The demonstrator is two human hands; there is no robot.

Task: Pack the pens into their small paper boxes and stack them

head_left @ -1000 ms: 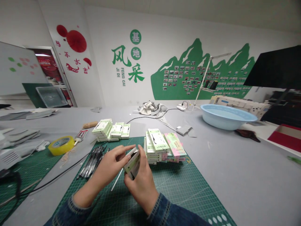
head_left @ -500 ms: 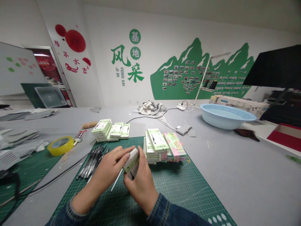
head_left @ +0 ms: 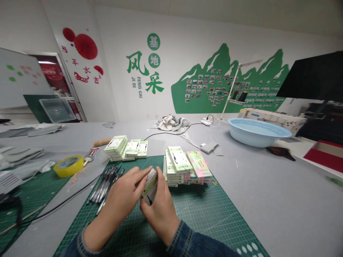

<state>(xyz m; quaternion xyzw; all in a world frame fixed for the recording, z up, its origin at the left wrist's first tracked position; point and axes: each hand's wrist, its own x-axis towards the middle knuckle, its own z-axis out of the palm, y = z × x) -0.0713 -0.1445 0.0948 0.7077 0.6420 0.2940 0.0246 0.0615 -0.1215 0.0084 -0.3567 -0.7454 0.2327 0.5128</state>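
A small white and pale-green box (head_left: 150,190) is held tilted above the green cutting mat (head_left: 198,217). My right hand (head_left: 162,210) grips it, thumb on the near face and fingers along the right side. My left hand (head_left: 125,191) is closed at its upper left end, fingertips pressed at the top edge; what lies under them is hidden. A bundle of slim black and clear pens (head_left: 105,184) lies beside my left hand. Beyond my right hand stand stacked green-and-white boxes (head_left: 179,160) and pink-green boxes (head_left: 198,165).
More green-and-white boxes (head_left: 116,144) are stacked at the mat's far left corner. Yellow tape (head_left: 69,166), a dark cable and grey cloth pieces (head_left: 23,155) lie to the left. A blue basin (head_left: 258,134) stands far right, and crumpled cloth (head_left: 174,123) lies at the back.
My left hand has turned slightly, its fingers bending closer over the box's top end. A white strip seen on the mat below the hands is now covered. The box stays in nearly the same place.
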